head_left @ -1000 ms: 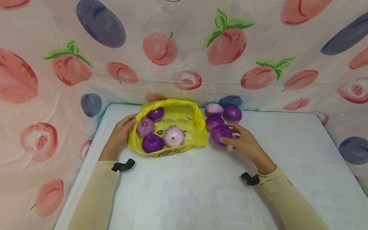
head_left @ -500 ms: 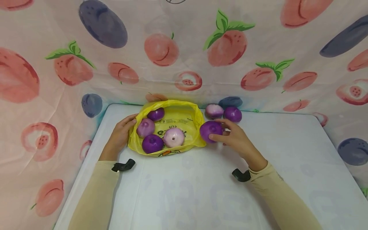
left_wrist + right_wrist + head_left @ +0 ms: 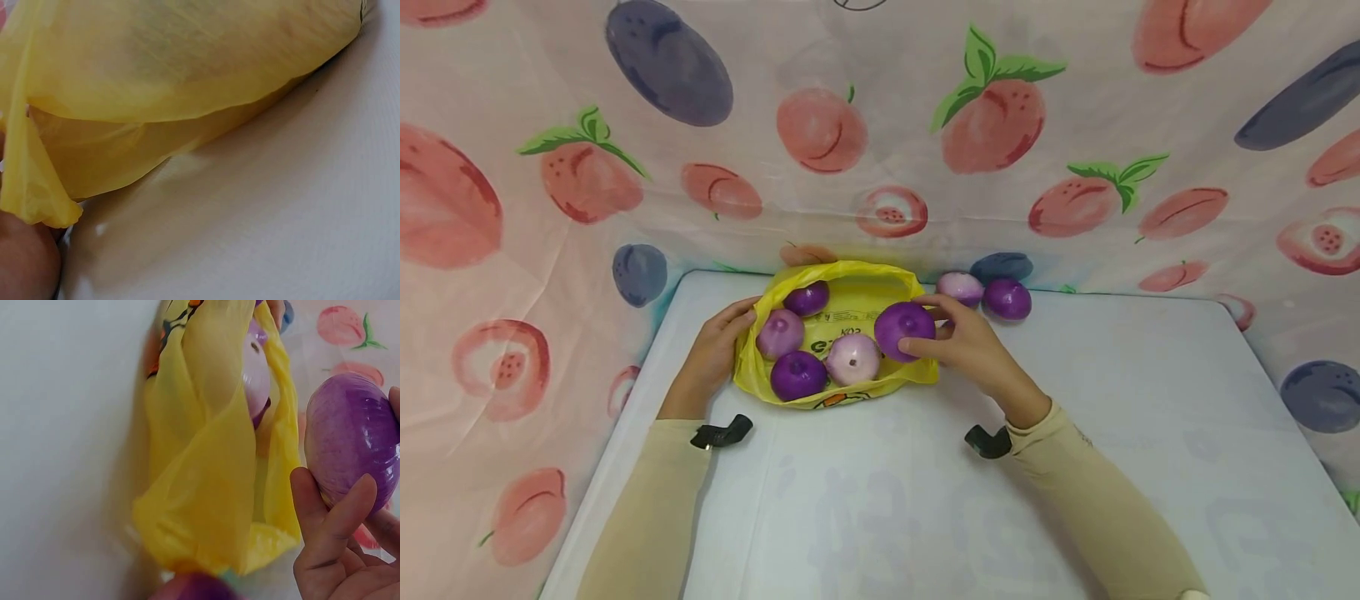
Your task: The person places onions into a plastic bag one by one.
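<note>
In the head view a yellow plastic bag (image 3: pixel 838 271) lies with its mouth spread, several red onions inside, among them a pale onion (image 3: pixel 853 359) and a dark onion (image 3: pixel 798 375). My left hand (image 3: pixel 711 354) holds the bag's left rim; the left wrist view shows the bag's folded edge (image 3: pixel 47 200) over part of the hand. My right hand (image 3: pixel 973 350) grips a purple red onion (image 3: pixel 904 331) between thumb and fingers, over the right side of the bag's mouth. In the right wrist view this onion (image 3: pixel 353 440) is raised beside the bag (image 3: pixel 206 462).
Right of the bag, near the wall, sit a pale red onion (image 3: pixel 959 287) and a darker one (image 3: pixel 1007 298); another is mostly hidden behind my right hand. A peach-print cloth (image 3: pixel 895 125) hangs behind the white table (image 3: pixel 865 500).
My right hand has carried the purple red onion leftward from beside the bag to over its mouth. The left hand has stayed at the bag's rim.
</note>
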The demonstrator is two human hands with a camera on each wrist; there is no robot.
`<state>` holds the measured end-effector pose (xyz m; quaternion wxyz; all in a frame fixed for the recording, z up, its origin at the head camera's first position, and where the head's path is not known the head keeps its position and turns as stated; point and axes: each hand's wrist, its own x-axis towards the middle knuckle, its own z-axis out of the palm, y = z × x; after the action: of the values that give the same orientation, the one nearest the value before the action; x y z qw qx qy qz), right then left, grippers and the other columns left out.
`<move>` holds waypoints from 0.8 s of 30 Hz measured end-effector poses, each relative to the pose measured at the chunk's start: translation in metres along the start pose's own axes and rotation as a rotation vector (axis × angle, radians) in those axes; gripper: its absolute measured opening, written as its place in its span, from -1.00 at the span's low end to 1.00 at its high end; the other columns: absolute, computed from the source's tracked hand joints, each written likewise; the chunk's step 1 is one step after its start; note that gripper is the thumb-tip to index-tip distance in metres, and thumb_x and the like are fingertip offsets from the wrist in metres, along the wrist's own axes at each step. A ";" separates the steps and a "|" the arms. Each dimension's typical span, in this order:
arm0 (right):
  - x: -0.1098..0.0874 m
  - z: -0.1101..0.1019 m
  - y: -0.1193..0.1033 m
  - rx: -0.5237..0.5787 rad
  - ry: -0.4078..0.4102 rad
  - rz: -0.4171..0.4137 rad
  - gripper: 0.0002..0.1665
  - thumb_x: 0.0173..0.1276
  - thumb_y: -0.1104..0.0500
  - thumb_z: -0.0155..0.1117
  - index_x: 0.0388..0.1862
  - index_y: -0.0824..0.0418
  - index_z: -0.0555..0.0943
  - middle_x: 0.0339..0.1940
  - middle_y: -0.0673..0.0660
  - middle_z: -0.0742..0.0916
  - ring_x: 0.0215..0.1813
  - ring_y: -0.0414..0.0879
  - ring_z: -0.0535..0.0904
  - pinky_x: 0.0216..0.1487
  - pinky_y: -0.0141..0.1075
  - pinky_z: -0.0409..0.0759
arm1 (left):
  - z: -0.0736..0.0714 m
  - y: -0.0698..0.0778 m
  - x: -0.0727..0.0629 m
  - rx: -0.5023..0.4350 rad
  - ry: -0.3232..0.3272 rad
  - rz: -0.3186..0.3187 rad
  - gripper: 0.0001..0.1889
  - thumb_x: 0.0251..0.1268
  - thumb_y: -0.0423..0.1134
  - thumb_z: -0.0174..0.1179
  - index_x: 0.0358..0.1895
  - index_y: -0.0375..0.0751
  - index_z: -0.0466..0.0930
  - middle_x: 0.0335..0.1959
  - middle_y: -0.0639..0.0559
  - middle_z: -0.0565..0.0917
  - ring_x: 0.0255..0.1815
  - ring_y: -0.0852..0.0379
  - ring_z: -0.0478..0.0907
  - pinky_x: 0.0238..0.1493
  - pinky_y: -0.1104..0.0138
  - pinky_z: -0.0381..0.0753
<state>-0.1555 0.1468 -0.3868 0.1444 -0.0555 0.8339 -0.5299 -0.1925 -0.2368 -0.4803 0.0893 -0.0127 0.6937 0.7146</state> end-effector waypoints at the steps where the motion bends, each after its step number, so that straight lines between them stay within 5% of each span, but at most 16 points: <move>1: 0.002 0.003 -0.002 -0.004 0.000 0.001 -0.12 0.13 -0.17 0.61 0.41 -0.11 0.47 0.09 0.10 0.71 0.02 0.06 0.67 -0.22 -0.26 0.65 | 0.000 0.000 0.000 -0.007 -0.001 0.003 -0.46 0.57 0.00 0.11 0.47 -0.14 0.41 0.33 0.12 0.49 0.35 0.23 0.39 0.21 0.58 0.50; 9: 0.022 0.027 -0.016 -0.025 -0.021 -0.016 -0.14 0.10 -0.26 0.59 0.38 -0.19 0.49 0.16 0.02 0.67 0.07 0.03 0.67 -0.09 -0.18 0.69 | -0.002 -0.003 0.002 -0.020 -0.006 0.025 -0.47 0.56 -0.01 0.12 0.45 -0.16 0.43 0.28 0.16 0.52 0.32 0.25 0.41 0.21 0.58 0.51; 24: 0.059 0.075 -0.026 -0.107 0.051 -0.187 -0.18 0.15 -0.18 0.59 0.35 0.04 0.53 0.21 0.09 0.68 0.11 0.03 0.65 0.13 -0.14 0.69 | -0.002 -0.002 0.002 -0.008 -0.005 0.027 -0.47 0.56 0.00 0.12 0.45 -0.16 0.44 0.25 0.18 0.54 0.29 0.27 0.44 0.19 0.58 0.52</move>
<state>-0.1904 0.0562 -0.4042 0.0698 -0.1272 0.8554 -0.4971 -0.1941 -0.2389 -0.4823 0.0812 -0.0019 0.6905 0.7187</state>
